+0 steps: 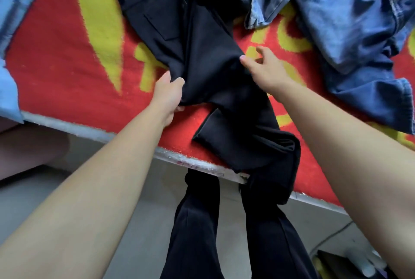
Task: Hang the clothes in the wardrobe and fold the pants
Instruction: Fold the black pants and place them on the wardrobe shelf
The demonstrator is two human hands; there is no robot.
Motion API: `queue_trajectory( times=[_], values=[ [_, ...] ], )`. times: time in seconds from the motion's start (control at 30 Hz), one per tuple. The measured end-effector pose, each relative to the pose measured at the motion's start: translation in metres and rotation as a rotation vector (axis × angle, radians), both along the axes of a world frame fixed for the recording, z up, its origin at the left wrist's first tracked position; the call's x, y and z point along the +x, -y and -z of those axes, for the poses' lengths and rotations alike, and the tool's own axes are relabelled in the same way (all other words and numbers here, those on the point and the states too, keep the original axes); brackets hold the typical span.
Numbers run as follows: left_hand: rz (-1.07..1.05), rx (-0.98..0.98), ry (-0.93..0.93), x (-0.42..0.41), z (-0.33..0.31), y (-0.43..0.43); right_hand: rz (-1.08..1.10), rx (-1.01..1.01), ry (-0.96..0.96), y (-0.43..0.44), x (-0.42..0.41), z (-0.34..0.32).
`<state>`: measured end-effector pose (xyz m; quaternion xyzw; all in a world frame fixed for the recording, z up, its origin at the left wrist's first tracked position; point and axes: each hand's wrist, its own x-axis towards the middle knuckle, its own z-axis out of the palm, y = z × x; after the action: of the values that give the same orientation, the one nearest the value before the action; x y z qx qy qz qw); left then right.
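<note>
Gripping pants (pixel 202 58) w/ left hand (pixel 168 94) on red blanket (pixel 56 65), right hand (pixel 262 69) loose-fingered at their edge, holding nothing; risk: bunched legs (pixel 258 144) could slide off, skewing fold.

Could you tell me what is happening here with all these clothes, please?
A person is sorting out the black pants, which lie crumpled on a red and yellow blanket, one leg trailing to the near edge. The left hand grips one side of the pants; the right hand touches the other side with fingers spread. They are not folded yet. A heap of blue jeans lies to the right.
</note>
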<state>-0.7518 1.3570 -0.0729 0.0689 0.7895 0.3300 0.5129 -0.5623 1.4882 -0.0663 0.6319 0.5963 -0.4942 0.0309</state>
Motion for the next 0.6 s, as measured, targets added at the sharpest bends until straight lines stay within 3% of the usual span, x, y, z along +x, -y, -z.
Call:
queue_trajectory(
  times=[0.13,0.27,0.37,0.43,0.53,0.6],
  values=[
    [-0.035,-0.061,0.033,0.004,-0.005,0.02,-0.335,0.041,0.003,0.018,-0.012,0.005],
    [-0.091,-0.185,0.182,-0.006,-0.011,0.029,-0.552,-0.264,0.092,0.018,0.039,-0.005],
    [-0.338,-0.081,0.392,-0.018,-0.009,0.027,-0.598,-0.556,0.272,0.012,0.083,-0.011],
    [-0.485,-0.027,0.432,-0.02,-0.006,0.017,-0.563,-0.691,0.357,0.014,0.1,-0.017],
    [-0.491,-0.024,0.333,-0.012,-0.005,-0.003,-0.646,-0.742,0.462,0.019,0.092,-0.025],
    [-0.561,-0.012,0.128,-0.013,-0.002,-0.015,-0.824,-0.55,0.586,0.015,0.075,-0.023]
  ],
)
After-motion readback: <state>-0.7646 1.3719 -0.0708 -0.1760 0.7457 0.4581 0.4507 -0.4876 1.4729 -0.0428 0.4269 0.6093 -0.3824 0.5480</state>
